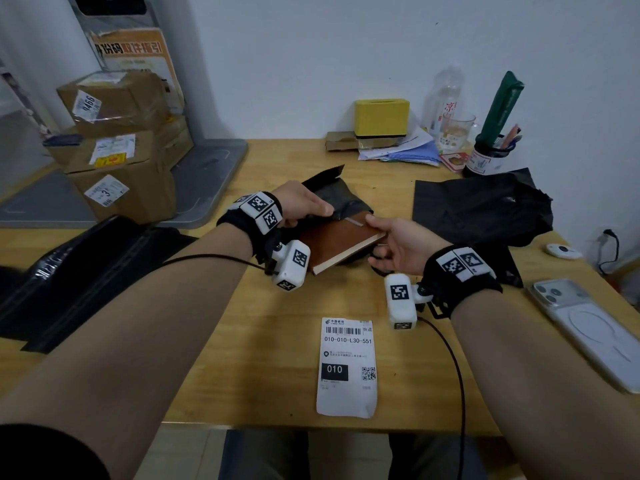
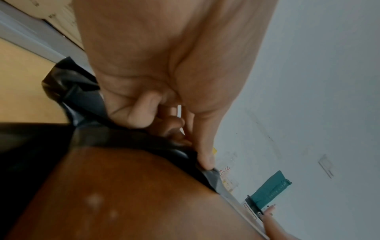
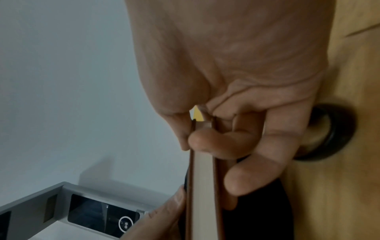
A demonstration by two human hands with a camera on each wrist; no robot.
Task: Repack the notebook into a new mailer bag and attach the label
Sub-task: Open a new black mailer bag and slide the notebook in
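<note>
A brown notebook (image 1: 341,242) lies half inside a black mailer bag (image 1: 332,194) at the middle of the wooden table (image 1: 277,341). My left hand (image 1: 304,202) pinches the bag's open edge (image 2: 207,173) over the brown cover (image 2: 133,194). My right hand (image 1: 394,237) grips the notebook's near corner, thumb on top and fingers underneath; its page edge (image 3: 202,178) shows between thumb and fingers. A white shipping label (image 1: 347,367) lies flat near the table's front edge. Another crumpled black bag (image 1: 485,209) lies at the right.
Stacked cardboard parcels (image 1: 117,143) stand at the back left on a grey base. A pile of black bags (image 1: 69,271) lies at the left. A yellow box (image 1: 381,117), bottle, glass and pen cup (image 1: 485,157) line the back. A phone (image 1: 585,327) lies at the right edge.
</note>
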